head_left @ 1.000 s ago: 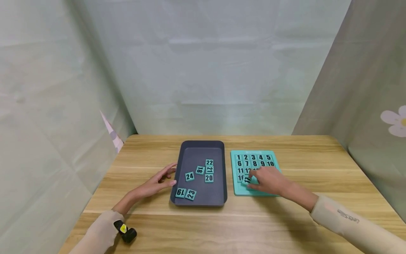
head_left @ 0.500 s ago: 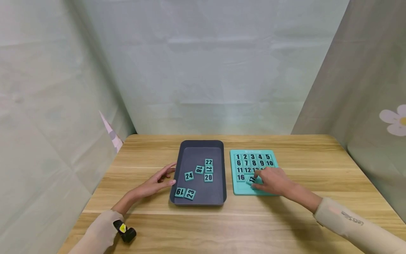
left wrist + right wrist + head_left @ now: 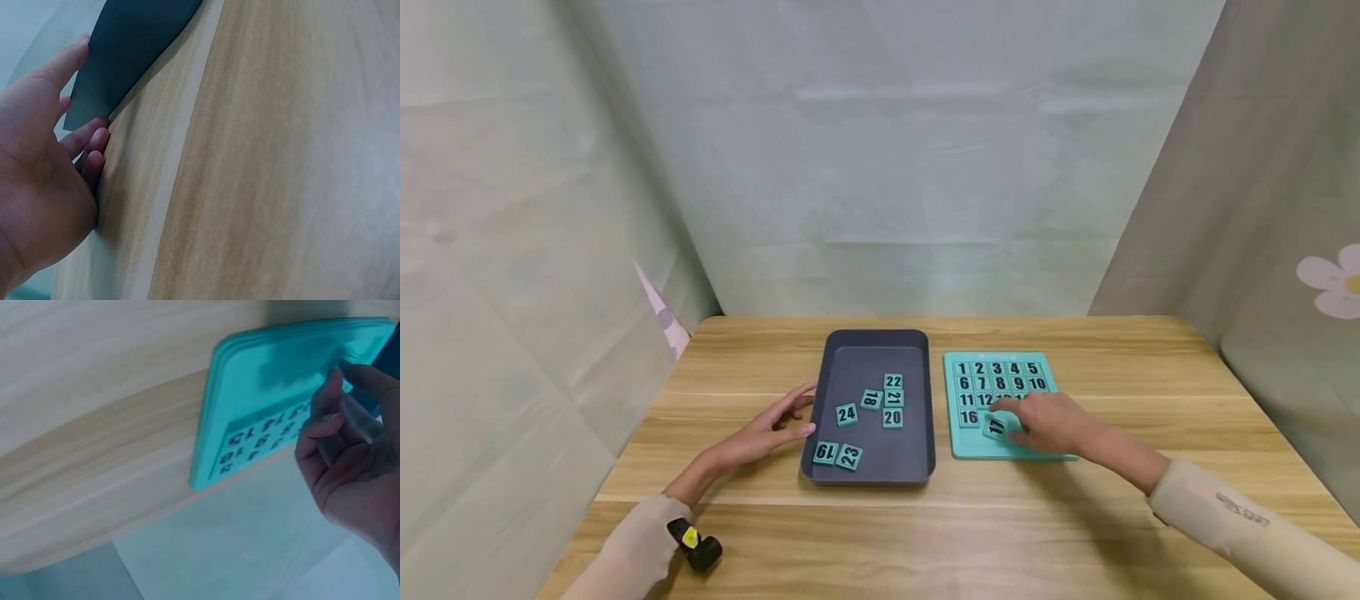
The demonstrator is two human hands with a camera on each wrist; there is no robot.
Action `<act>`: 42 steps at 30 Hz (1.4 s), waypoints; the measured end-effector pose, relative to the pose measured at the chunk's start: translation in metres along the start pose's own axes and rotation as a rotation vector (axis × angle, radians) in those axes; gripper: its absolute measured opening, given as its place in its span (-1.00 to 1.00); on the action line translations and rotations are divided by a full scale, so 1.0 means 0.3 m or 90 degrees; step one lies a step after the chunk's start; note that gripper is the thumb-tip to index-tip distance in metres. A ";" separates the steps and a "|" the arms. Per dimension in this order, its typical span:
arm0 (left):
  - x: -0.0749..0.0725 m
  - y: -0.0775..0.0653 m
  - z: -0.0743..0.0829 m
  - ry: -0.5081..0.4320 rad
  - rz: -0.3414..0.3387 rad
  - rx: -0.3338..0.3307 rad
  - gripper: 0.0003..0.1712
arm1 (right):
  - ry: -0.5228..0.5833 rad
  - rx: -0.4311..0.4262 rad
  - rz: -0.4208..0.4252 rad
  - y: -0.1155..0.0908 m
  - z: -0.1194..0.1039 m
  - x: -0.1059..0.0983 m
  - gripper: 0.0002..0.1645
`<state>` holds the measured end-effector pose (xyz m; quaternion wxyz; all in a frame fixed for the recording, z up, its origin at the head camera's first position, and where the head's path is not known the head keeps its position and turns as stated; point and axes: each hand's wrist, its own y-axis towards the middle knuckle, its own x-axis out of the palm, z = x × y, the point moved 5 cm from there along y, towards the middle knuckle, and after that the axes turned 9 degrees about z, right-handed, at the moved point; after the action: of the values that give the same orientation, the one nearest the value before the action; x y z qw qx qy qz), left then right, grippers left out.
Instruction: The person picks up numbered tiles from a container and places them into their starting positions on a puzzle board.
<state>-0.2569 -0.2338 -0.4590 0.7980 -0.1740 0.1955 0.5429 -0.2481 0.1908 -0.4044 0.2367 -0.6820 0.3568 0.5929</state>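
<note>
A turquoise number board [image 3: 958, 446] lies on the table, its upper rows filled with numbered tiles. Tile 17 [image 3: 995, 427] sits slightly turned in the lower part of the board, to the right of and a little below tile 16 [image 3: 969, 417]. Over the board is my right hand [image 3: 1052, 423], index finger just above tile 17 and thumb to its right, not gripping it. The fingers hide some tiles of the third row. My left hand [image 3: 767, 429] rests with thumb and fingertips at the left wall of a dark grey tray [image 3: 913, 458]; in the left wrist view its fingers are loosely bent.
Several loose tiles lie in the tray, among them tile 24 [image 3: 846, 414], tile 20 [image 3: 892, 418] and tile 23 [image 3: 849, 457]. The wooden table [image 3: 880, 542] ends at a pale curtain [image 3: 895, 208] behind and at both sides.
My right hand has carried tile 17 a little to the right, away from tile 16, turned it more upright and let it go onto the board. My left hand stays at the tray.
</note>
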 end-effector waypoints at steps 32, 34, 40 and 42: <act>0.000 0.002 -0.003 0.003 -0.002 0.000 -0.22 | 0.012 0.035 0.076 0.018 0.040 0.029 -0.71; -0.001 0.003 -0.003 0.003 0.000 -0.003 -0.22 | 0.013 0.035 0.077 0.020 0.040 0.029 -0.71; -0.003 0.003 -0.007 0.005 -0.002 -0.007 -0.22 | 0.018 0.036 0.081 0.023 0.043 0.035 -0.71; -0.003 0.004 -0.008 0.005 -0.004 -0.005 -0.22 | 0.019 0.038 0.081 0.024 0.044 0.037 -0.72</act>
<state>-0.2587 -0.2352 -0.4607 0.7982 -0.1798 0.1956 0.5406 -0.2616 0.1937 -0.4171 0.2131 -0.6595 0.4203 0.5857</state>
